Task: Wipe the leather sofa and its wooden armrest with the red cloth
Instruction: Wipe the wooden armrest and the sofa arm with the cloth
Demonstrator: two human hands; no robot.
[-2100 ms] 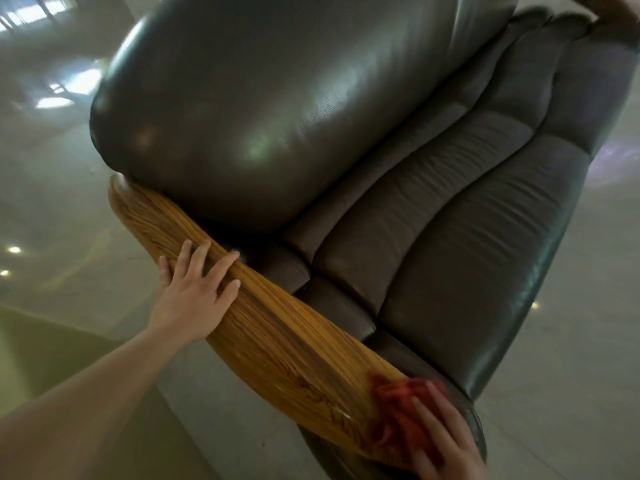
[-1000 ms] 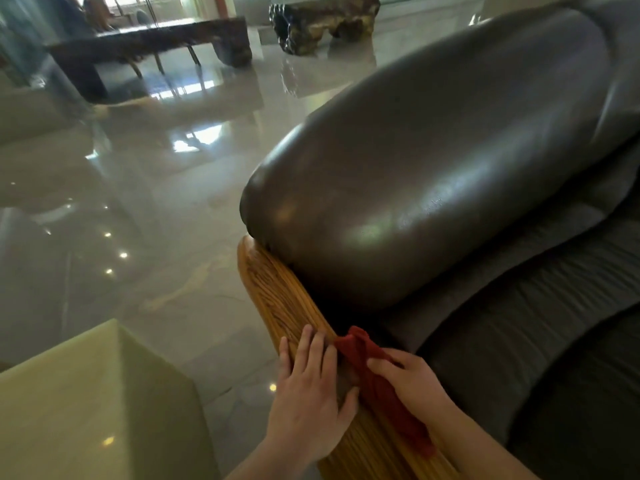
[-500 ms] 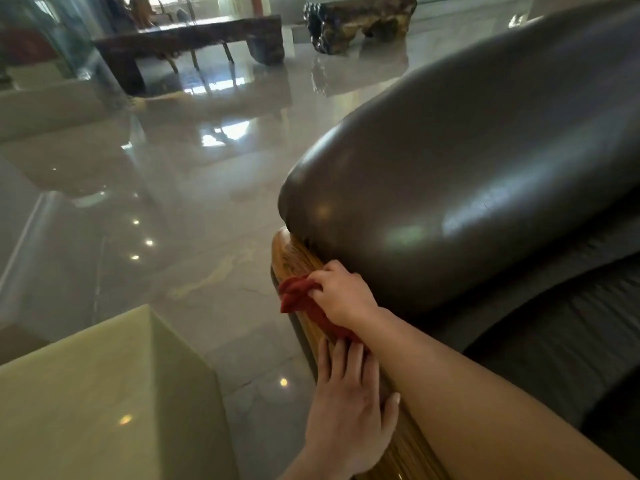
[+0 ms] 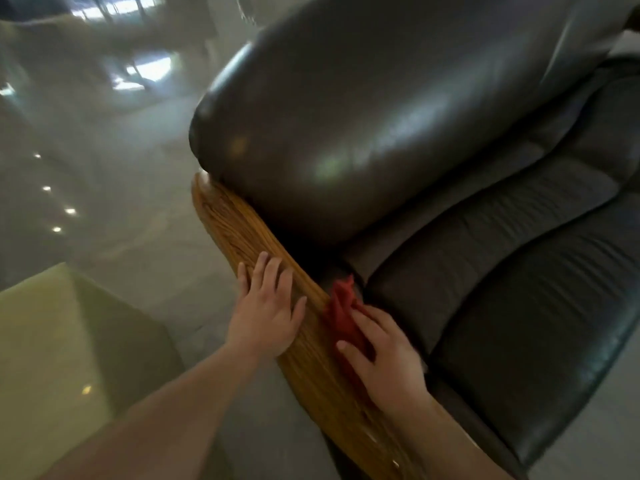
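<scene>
The sofa fills most of the view. It is dark, shiny leather, with a big round back cushion at the top and long puffy seat pads below it on the right side. The floor around it is pale and glossy, with small spots of light on it. A pale green block sits on the floor near the left edge of the view.

The armrest is brown wood with lines in it. It runs along the near edge of the sofa, from under the back cushion down to the bottom of the view.

The left hand lies flat on the outer edge of the armrest, fingers spread, holding nothing. The right hand is just beside it, at the inner edge of the armrest where the wood meets the seat. It presses down on the cloth, with the fingers on top of it and partly bent.

The cloth is red and bunched up. Part of it sticks out past the fingertips, into the gap between the armrest and the seat.
</scene>
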